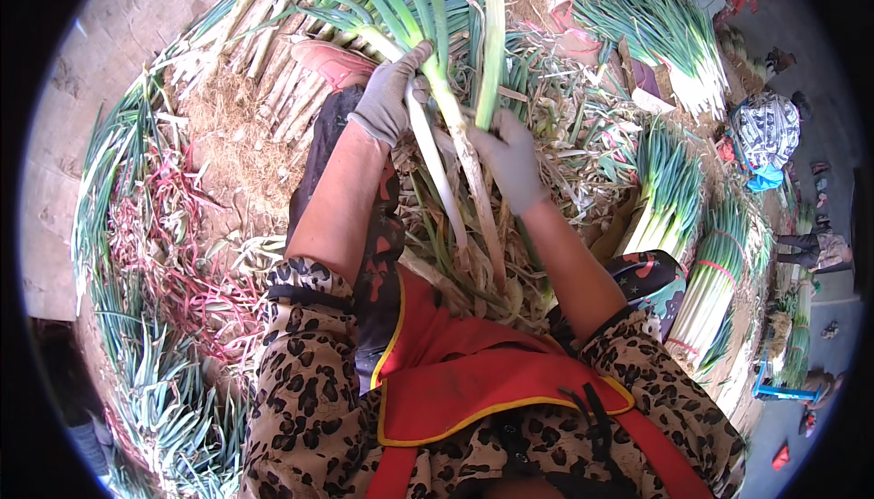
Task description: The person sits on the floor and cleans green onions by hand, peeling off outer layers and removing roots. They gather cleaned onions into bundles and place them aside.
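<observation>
Green onion stalks (446,106) with long green leaves and pale stems stand before me, held at the neck in my gloved left hand (390,92). One clean white stem (437,164) slants down beside a browner, unpeeled one. My right hand (505,157), in a pale glove, has its fingers closed around the lower end of a broad pale green leaf (491,48), close to the brownish stem. Some of its fingertips are hidden behind the leaf and stem. The stem ends reach down towards the red apron (491,369) on my lap.
Untrimmed onions with dry roots (232,137) lie at the upper left, beside a pink shoe (331,62). Red ties (205,308) are strewn at left. Bound onion bundles (713,273) lie at right, with peeled scraps (580,137) nearer. Other people are far off at the right edge.
</observation>
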Tool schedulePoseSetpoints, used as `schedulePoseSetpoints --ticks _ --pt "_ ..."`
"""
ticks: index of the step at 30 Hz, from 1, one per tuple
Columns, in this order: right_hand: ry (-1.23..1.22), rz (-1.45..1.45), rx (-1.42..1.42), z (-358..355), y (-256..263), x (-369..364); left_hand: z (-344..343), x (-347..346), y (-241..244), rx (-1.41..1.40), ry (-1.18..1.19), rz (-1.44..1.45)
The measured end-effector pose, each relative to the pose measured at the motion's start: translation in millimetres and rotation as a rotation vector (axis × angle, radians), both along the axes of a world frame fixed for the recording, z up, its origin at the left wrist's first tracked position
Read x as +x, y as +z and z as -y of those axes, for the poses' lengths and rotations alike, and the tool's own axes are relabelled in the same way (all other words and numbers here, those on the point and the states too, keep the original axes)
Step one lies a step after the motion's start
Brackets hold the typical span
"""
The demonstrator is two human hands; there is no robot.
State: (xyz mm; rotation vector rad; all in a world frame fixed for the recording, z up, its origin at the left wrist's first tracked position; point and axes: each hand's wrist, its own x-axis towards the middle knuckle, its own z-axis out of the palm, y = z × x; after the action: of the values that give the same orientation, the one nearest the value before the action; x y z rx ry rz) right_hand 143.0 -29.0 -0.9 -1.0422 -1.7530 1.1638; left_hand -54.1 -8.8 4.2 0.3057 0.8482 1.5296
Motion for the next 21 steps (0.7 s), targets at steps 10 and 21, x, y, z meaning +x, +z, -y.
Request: schedulePoseSetpoints --ticks 10,21 --pt "0.239 0.955 -0.245 27.8 -89.5 110.4 0.0 -12.6 10.4 0.125 -0.012 -0.093" --pt "0.246 -0.265 -0.209 -45.5 37.6 -28.3 1.4 9.2 5.4 0.063 -0.168 -0.093"
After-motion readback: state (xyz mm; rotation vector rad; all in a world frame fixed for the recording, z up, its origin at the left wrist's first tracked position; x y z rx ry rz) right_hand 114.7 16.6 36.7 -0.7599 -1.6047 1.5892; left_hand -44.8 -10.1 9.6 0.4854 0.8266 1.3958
